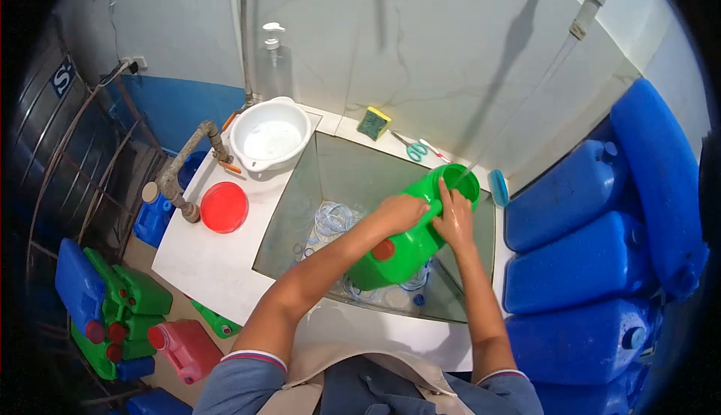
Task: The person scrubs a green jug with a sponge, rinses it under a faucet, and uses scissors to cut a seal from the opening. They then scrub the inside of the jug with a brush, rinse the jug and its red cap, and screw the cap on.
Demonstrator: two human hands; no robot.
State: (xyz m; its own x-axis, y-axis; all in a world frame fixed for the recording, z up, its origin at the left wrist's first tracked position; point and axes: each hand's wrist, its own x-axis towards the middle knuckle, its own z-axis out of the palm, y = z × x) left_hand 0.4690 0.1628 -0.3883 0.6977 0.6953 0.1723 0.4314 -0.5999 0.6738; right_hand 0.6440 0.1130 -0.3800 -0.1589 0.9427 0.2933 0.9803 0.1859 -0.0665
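A green plastic jug (402,259) with a red cap (384,250) is tilted over a glass-walled basin (289,220). My left hand (404,214) is closed around its handle. My right hand (454,221) grips it near the wide open end, the index finger lying along the rim. A thin stream of water falls from the pipe spout (577,29) toward that opening. Under the jug, coiled clear tubing (334,220) and small round pieces lie in the basin, partly hidden.
On the white ledge are a white basin (270,133), red lid (224,207), sponge (373,123), scissors (415,150) and blue brush (498,187). A pump bottle (274,66) stands behind. Blue jerrycans (578,262) are stacked at right; green jugs (143,291) and a red jug (188,350) stand lower left.
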